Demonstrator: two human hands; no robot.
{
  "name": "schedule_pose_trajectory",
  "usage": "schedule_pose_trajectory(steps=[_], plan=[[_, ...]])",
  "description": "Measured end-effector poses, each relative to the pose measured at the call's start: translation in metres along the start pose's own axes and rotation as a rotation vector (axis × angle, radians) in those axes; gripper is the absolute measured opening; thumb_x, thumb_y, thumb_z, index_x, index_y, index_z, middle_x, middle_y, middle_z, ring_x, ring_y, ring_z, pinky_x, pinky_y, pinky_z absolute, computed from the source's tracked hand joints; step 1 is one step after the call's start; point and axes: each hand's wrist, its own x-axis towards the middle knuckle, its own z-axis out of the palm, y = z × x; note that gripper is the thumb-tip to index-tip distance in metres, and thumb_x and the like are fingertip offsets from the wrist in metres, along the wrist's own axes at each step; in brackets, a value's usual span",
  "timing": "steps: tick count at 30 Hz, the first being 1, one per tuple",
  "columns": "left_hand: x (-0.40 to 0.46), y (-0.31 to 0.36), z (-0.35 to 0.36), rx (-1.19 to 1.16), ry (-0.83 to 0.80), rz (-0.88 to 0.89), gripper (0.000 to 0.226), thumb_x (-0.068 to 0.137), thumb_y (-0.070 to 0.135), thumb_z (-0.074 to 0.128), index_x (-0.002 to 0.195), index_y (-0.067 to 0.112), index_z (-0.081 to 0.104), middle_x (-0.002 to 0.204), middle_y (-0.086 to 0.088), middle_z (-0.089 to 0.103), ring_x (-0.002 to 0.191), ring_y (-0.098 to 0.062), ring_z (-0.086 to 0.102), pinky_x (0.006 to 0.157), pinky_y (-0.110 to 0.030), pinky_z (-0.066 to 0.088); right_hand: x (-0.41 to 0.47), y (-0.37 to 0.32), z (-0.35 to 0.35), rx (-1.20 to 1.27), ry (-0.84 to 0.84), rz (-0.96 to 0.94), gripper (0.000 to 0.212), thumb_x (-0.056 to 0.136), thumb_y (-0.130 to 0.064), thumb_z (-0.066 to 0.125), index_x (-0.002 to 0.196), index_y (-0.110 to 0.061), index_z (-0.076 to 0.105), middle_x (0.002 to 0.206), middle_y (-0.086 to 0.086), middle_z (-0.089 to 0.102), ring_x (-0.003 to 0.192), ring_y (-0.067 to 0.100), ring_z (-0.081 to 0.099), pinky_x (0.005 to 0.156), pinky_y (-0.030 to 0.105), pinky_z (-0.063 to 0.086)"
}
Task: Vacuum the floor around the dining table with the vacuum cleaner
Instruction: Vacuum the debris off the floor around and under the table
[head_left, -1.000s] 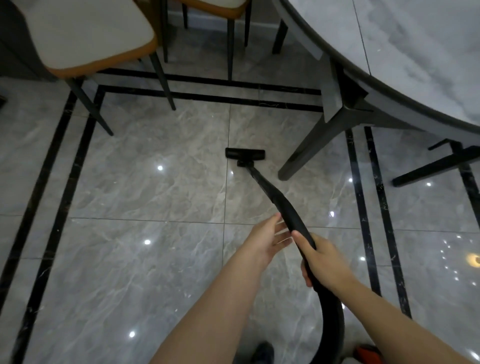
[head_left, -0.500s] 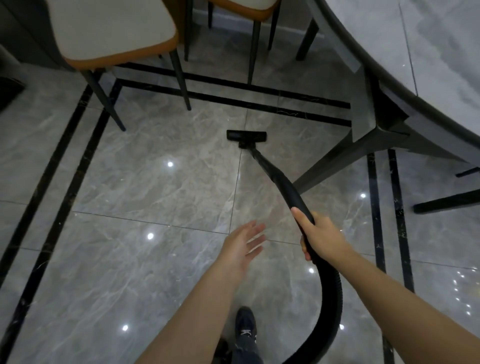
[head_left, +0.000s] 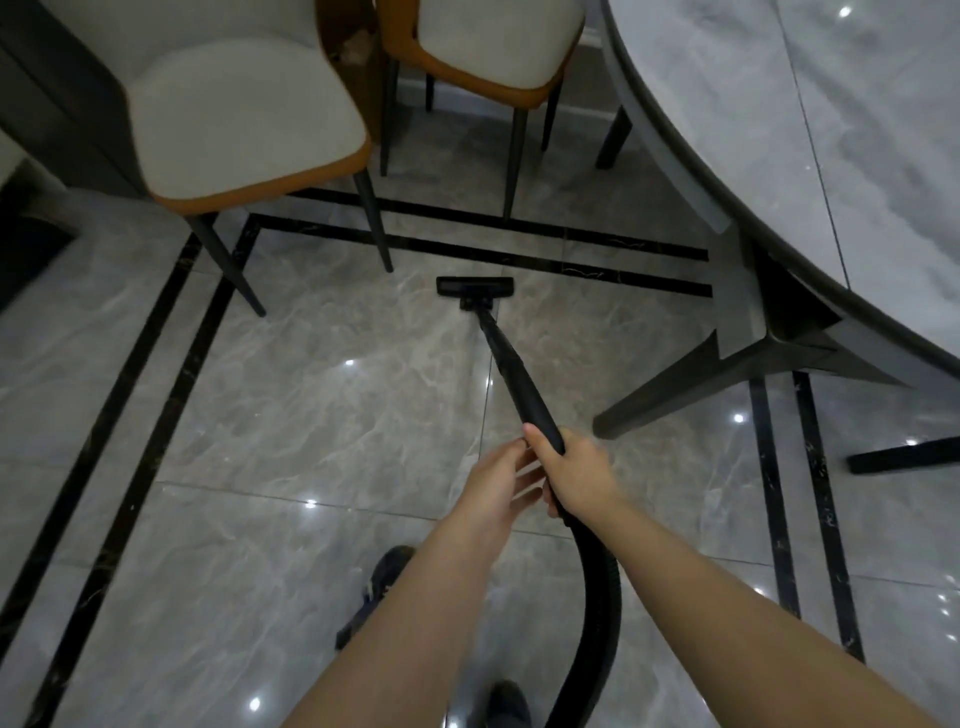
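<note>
My right hand (head_left: 576, 475) has its fingers curled round the black vacuum wand (head_left: 511, 376), right where the wand meets the ribbed hose (head_left: 597, 597); my left hand (head_left: 496, 486) sits just beside it, fingers straight and loose, tips touching the wand near my right thumb; the floor head (head_left: 475, 287) lies flat on the grey marble floor (head_left: 311, 415), well ahead of both hands, near the black inlay stripes; chairs (head_left: 244, 119) beyond it, dining worktop (head_left: 857, 130) off to the right; my dark shoes (head_left: 379, 587) show below.
</note>
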Motion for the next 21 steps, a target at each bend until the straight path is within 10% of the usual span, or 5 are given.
schedule_pose_trajectory(steps=[11,21], plan=[[0.114,0.048,-0.020,0.133,0.192,-0.165,0.040,0.103,0.042,0.042,0.101,0.011,0.067,0.096,-0.012,0.073,0.090,-0.026,0.069,0.089,-0.041,0.056,-0.018,0.007,0.068,-0.167,0.247,0.171,0.073,0.069,-0.093,0.025,0.094,-0.032,0.056,0.057,0.002,0.063,0.051,0.020,0.065,0.058,0.044,0.058],[0.180,0.139,-0.003,0.358,-0.048,-0.108,0.026,0.103,0.025,0.049,0.114,0.009,0.066,0.105,-0.005,0.071,0.096,-0.018,0.067,0.100,-0.035,0.050,0.131,-0.049,0.050,-0.268,0.457,0.234,0.054,0.089,-0.076,0.042,0.101,-0.025,0.058,0.073,0.002,0.066,0.067,0.021,0.067,0.065,0.040,0.058]])
